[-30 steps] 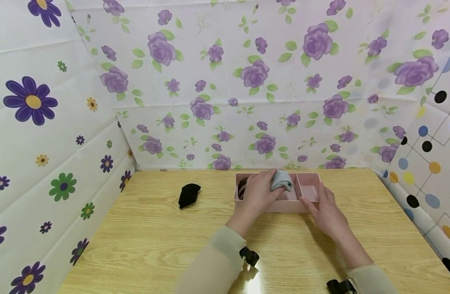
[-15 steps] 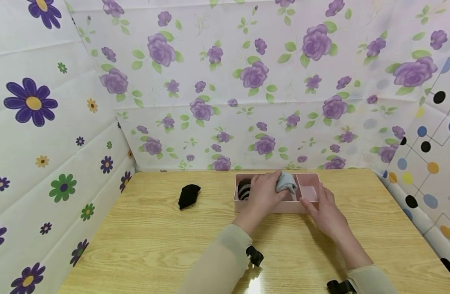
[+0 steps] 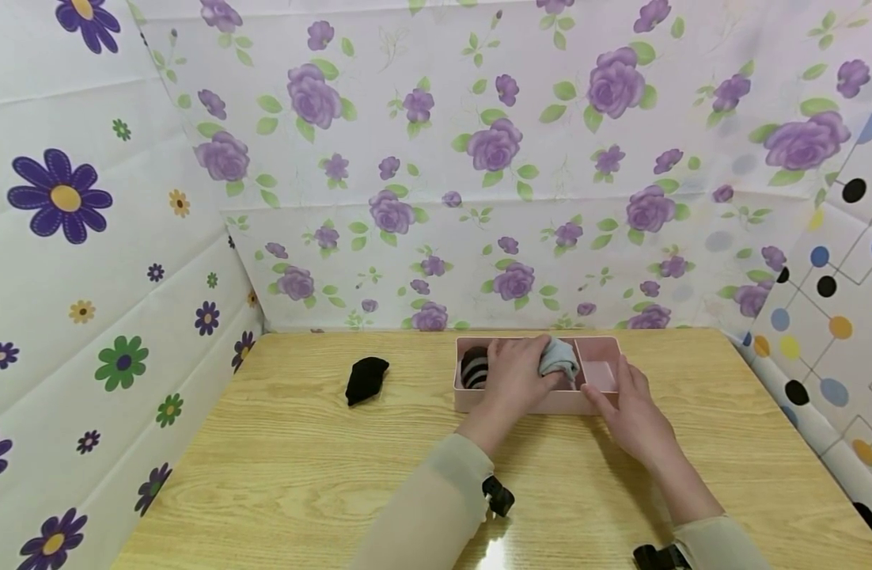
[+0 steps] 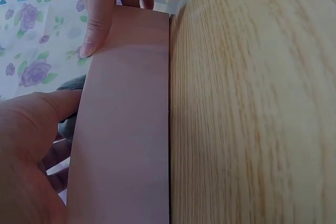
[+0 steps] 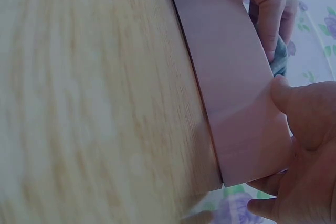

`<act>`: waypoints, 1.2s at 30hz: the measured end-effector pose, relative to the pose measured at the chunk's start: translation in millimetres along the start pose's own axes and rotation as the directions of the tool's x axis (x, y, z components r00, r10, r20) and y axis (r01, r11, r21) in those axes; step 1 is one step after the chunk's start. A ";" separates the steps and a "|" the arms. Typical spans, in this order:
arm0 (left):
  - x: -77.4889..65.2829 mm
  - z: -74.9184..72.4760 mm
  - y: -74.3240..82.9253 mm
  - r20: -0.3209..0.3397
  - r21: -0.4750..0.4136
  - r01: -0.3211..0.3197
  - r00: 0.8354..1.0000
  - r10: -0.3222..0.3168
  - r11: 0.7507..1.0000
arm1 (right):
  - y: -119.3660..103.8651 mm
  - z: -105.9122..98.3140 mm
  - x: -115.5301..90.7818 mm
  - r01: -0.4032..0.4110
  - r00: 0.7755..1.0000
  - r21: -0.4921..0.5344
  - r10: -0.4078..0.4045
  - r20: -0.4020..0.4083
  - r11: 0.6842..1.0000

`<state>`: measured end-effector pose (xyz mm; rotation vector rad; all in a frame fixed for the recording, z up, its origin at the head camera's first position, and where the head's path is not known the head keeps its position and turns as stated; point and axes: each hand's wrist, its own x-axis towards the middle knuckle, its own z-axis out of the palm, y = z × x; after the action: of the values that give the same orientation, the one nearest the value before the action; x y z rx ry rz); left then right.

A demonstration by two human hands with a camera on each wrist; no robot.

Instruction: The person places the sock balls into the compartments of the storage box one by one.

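Observation:
A pink storage box with a divider stands near the back of the table. My left hand reaches into its middle and grips a light blue-grey rolled sock, thumb on the near side. In the left wrist view the box's front wall hides most of that sock. A dark striped rolled sock sits in the box's left end, partly behind my left hand. My right hand holds the box's right end, its thumb at the front rim and fingers around the side.
A black rolled cloth bundle lies on the wooden table, left of the box. The right compartment of the box shows its bare floor. A flowered sheet hangs behind the table's back edge.
My left hand has shifted slightly right with the light blue sock, towards the divider, uncovering more of the striped sock. The right hand and the box stay in place.

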<state>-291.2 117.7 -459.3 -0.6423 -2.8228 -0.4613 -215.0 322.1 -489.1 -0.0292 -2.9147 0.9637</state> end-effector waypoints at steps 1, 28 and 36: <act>0.0 0.5 0.2 0.000 0.006 0.003 1.000 -0.003 1.000 | -0.2 0.0 -0.2 0.000 1.000 0.000 0.000 0.000 1.000; -2.4 2.7 0.8 0.023 0.044 0.030 0.999 -0.031 0.999 | -0.2 1.6 0.7 0.004 1.000 -0.009 -0.004 -0.005 1.000; -3.6 -3.6 -0.4 0.050 0.025 0.011 0.999 -0.012 1.000 | 3.7 1.4 1.0 0.010 1.000 -0.007 -0.010 -0.002 1.000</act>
<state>-287.7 114.7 -457.1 -0.6414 -2.8765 -0.4169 -216.1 324.3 -492.4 -0.0164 -2.9137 0.9511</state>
